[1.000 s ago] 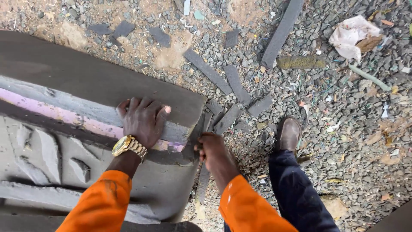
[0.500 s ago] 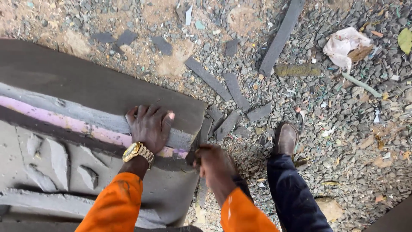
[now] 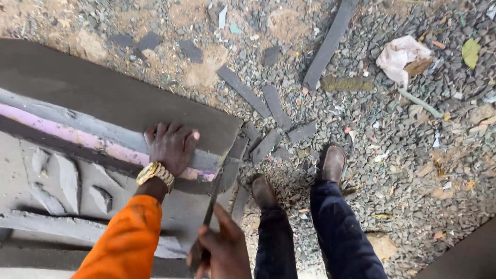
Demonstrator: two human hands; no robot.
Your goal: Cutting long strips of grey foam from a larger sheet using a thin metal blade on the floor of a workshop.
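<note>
On the gravel ground (image 3: 413,196), we stand over a thick grey foam slab (image 3: 103,98) that lies flat and fills the left side of the view. Our left hand (image 3: 169,143) rests palm down on the slab near its right end, fingers spread across a raised grey ridge, just above a pink stripe (image 3: 77,137) that runs along the slab. A gold wristwatch (image 3: 154,173) sits on that wrist, below it an orange sleeve (image 3: 124,243).

Our right hand (image 3: 223,253) is at the bottom edge of the view, closed around the handle of a long narrow blade (image 3: 212,199). The blade points up and away from us, its tip at the right end of the slab, close to the end of the pink stripe and just beside our left hand. We cannot tell whether the edge is in the foam or only against it.

Cut foam strips (image 3: 274,106) lie scattered on the gravel past the right end of the slab, some touching it. Our two brown shoes (image 3: 330,163) stand on the gravel to the right of the slab. Crumpled paper (image 3: 398,54) lies well apart at the upper right.
</note>
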